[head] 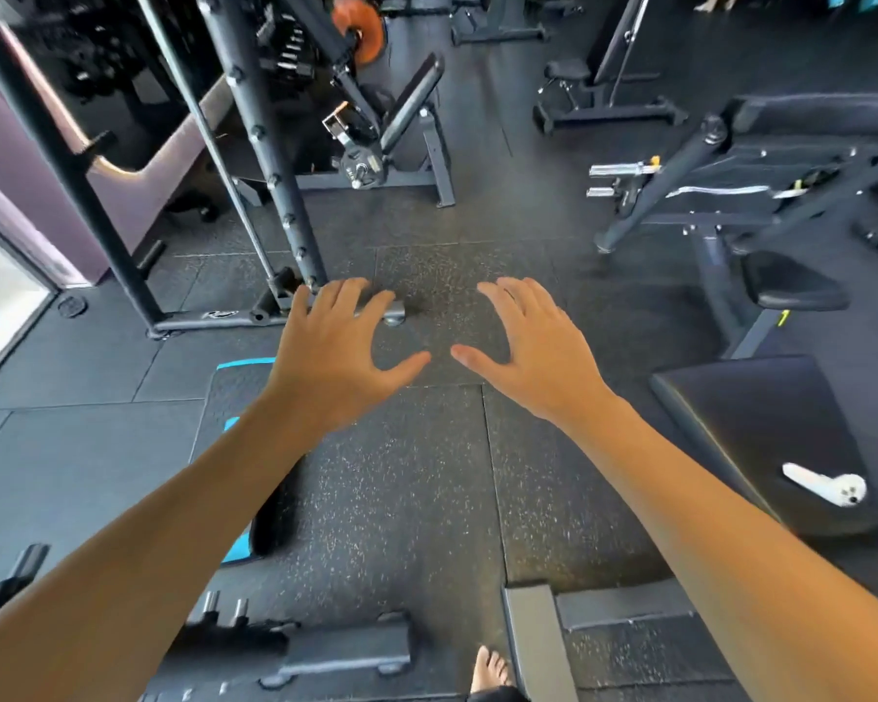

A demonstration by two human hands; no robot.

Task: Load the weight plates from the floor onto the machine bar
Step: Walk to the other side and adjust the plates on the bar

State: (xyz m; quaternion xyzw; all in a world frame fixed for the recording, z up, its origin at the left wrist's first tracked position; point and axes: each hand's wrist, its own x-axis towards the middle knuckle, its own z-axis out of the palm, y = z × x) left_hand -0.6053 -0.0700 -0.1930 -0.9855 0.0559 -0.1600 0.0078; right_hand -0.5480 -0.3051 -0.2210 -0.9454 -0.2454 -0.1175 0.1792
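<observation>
Both my hands are held out in front of me over the rubber floor, fingers spread, holding nothing. My left hand (343, 347) hovers in front of a short chrome peg (394, 311) at the foot of a dark rack. My right hand (533, 342) is level with it, a hand's width to the right. A dark plate with blue trim (234, 397) lies on the floor under my left forearm, partly hidden. An orange plate (363, 30) sits on a bar at the top. A small dark plate (363, 169) hangs on a machine behind the rack.
The rack's upright post (269, 159) and base rail (214, 319) stand left of centre. At right are a machine with chrome pegs (622, 170), a seat (791, 286) and a padded bench (761, 423) with a white object (827, 486). My bare foot (490, 668) shows at the bottom.
</observation>
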